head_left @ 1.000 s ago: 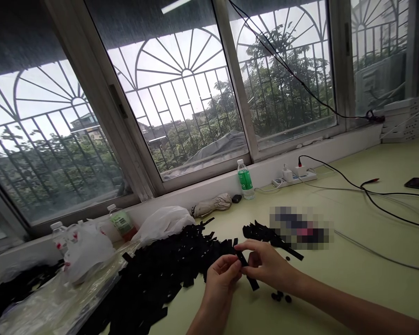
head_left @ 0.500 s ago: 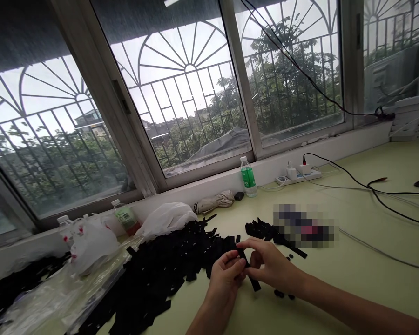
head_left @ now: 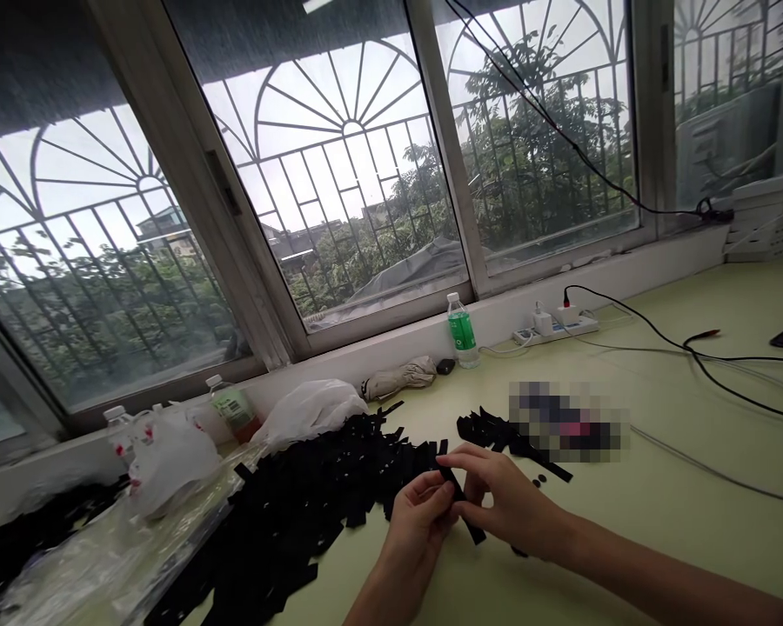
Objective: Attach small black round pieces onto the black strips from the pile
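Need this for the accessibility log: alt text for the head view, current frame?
Two bare hands, left hand and right hand, pinch one black strip between them above a pale green table. A large pile of black strips lies to the left, with plastic bags, and a green-label bottle stands by the barred windows.

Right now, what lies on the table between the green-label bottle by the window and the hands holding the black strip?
In the head view, between the green-label bottle and the hands' black strip lies bare table, then a small heap of black strips.
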A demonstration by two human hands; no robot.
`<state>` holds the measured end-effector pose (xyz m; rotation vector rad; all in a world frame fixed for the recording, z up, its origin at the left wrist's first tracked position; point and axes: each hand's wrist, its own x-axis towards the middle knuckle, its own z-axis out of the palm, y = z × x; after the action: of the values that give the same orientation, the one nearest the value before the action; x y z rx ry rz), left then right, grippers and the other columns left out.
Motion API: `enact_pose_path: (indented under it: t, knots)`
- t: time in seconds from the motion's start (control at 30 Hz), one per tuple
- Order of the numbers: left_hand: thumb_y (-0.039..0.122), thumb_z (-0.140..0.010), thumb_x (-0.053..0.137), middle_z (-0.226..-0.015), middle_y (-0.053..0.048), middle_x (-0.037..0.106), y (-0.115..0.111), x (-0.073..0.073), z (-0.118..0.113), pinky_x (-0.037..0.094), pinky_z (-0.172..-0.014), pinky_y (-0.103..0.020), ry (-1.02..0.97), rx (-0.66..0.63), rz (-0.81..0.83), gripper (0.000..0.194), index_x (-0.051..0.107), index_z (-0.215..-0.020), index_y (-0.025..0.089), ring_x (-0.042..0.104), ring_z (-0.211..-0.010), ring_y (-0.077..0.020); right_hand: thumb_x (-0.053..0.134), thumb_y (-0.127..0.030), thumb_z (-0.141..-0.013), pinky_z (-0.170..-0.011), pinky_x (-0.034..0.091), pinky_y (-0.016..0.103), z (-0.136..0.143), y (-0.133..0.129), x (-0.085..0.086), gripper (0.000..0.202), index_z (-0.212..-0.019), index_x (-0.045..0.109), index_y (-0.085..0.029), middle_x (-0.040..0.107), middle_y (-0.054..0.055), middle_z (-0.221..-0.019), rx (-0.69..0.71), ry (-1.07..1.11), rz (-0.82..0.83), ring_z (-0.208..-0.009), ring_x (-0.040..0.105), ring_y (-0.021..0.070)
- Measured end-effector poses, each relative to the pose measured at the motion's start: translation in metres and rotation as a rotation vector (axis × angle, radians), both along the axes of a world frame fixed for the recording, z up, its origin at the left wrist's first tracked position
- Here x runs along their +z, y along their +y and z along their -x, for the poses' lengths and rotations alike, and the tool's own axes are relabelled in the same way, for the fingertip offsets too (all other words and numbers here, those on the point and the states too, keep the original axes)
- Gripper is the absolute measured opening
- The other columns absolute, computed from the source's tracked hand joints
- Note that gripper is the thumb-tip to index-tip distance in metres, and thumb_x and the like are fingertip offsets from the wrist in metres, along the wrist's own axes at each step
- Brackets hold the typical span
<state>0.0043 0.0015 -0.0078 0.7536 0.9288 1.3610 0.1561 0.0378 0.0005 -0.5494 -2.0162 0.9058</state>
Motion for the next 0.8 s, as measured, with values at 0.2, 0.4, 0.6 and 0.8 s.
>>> enact_pose_path:
  t: [0.2,0.4,0.6,0.8]
  knots:
    - [0.026,-0.054,0.084,-0.065,-0.002,0.062,0.0001,0.0032,-0.0023,0.044,-0.062,-0.022,0.119,0.010,-0.025,0.027,0.070,-0.074,0.013,0.058,-0.064,-0.0124,0.052,-0.006,-0.072,-0.059,0.049,0.024,0.0020,-0.0034,-0.0001,0.050,-0.119,0.057,-0.023,0.058,0.006,-0.102,-0.028,-0.025,-0.031,-0.060,0.055,0.0096]
    - [0.031,-0.059,0.080,-0.072,-0.006,0.066,-0.0004,0.0001,-0.0045,0.044,-0.064,-0.025,0.237,0.042,-0.109,0.027,0.071,-0.078,0.014,0.059,-0.068,-0.0164,0.052,-0.006,-0.072,-0.057,0.048,0.023,0.0043,-0.0086,-0.0016,0.049,-0.118,0.058,-0.022,0.058,0.007,-0.103,-0.065,-0.028,-0.027,-0.061,0.054,0.0104]
    - [0.033,-0.061,0.078,-0.070,-0.006,0.066,-0.0003,0.0022,-0.0031,0.044,-0.063,-0.025,0.359,0.079,-0.140,0.026,0.072,-0.077,0.015,0.059,-0.068,-0.0171,0.050,-0.005,-0.072,-0.059,0.049,0.023,0.0038,-0.0088,0.0017,0.049,-0.117,0.059,-0.023,0.059,0.007,-0.104,-0.071,-0.022,-0.028,-0.067,0.058,0.0127]
    - [0.034,-0.059,0.079,-0.077,-0.008,0.069,0.0004,0.0031,-0.0046,0.047,-0.064,-0.028,0.381,0.127,-0.126,0.030,0.073,-0.081,0.014,0.060,-0.068,-0.0182,0.050,-0.004,-0.071,-0.058,0.049,0.023,0.0050,-0.0100,-0.0001,0.050,-0.116,0.060,-0.023,0.060,0.006,-0.104,-0.084,-0.029,-0.012,-0.064,0.057,0.0120]
